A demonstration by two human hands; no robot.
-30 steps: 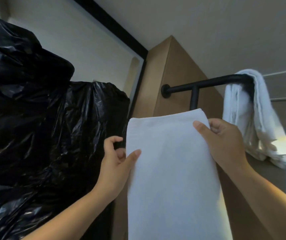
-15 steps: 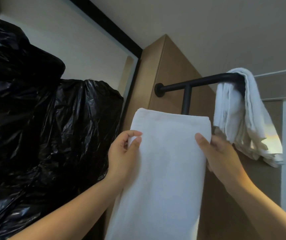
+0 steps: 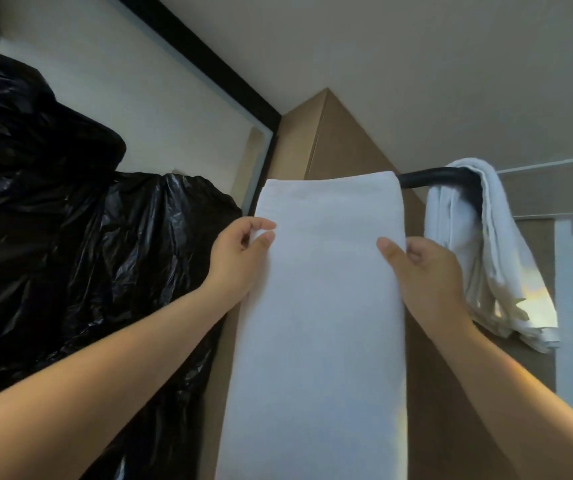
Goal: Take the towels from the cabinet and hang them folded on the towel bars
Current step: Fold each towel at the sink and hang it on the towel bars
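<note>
Item 1, folded towel [image 3: 323, 306]: white, folded into a long narrow strip. I hold it up in front of the brown cabinet panel [image 3: 344, 143]. Its long axis runs up and down; the top fold sits level with the black towel bar [image 3: 434, 176] and hides most of it. I cannot tell whether the top fold lies over the bar or only in front of it.

Item 2, my left hand [image 3: 240, 258]: on the towel's left edge, a little below the top fold. Thumb and forefinger pinched narrow on the edge, holding cloth.

Item 3, my right hand [image 3: 427, 271]: on the towel's right edge, slightly lower than the left. Thumb on the front face, the other fingers curled behind the edge, so it grips the cloth.

Item 4, second towel [image 3: 486, 251]: white, loosely bunched, draped over the bar's right end, just beside my right hand but not touching the strip.

Item 5, black plastic bags [image 3: 70, 237]: piled along the left edge of the view, close to my left forearm.

Relation for the next move: the bar runs crosswise to the towel's long axis, behind the top fold, above both sets of fingers. The free stretch of bar lies toward my right hand, which I judge the nearer one. I judge the strip needs settling square across the bar, clear of the second towel.
</note>
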